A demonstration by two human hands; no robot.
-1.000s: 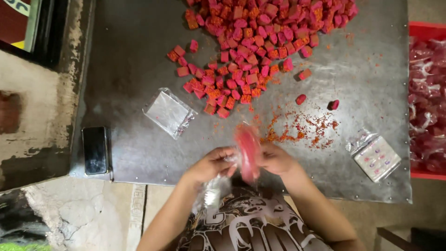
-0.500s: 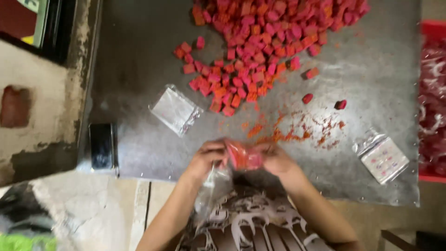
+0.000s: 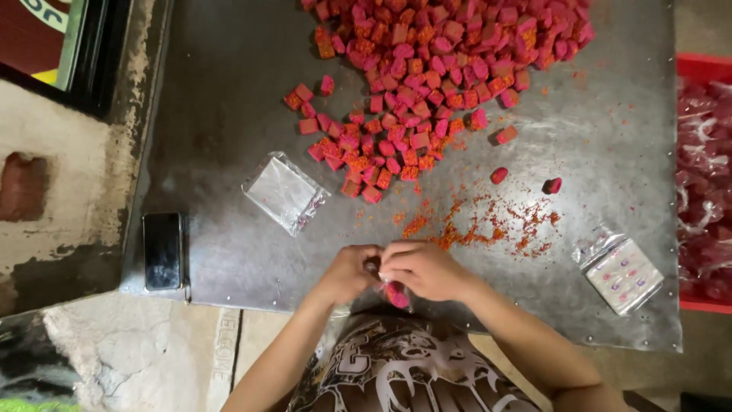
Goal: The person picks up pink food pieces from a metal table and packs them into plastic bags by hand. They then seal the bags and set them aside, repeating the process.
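My left hand (image 3: pixel 347 273) and my right hand (image 3: pixel 427 268) meet at the near edge of the grey metal table (image 3: pixel 229 99). Together they pinch a small clear plastic bag of pink-red cubes (image 3: pixel 396 294), which hangs just below my fingers. Most of the bag is hidden by my hands. A big heap of pink-red and orange cubes (image 3: pixel 435 69) lies at the far side of the table. Loose cubes trail from it toward me.
A stack of empty clear bags (image 3: pixel 284 192) lies left of centre. A dark phone (image 3: pixel 163 250) sits at the table's left edge. A packet of small white items (image 3: pixel 624 275) lies at the right. Orange crumbs (image 3: pixel 488 225) are scattered nearby. A red crate of filled bags (image 3: pixel 705 183) stands beside the table.
The filled bag has dropped from upright in front of my hands to low under my fingers. Both hands have closed together over its top.
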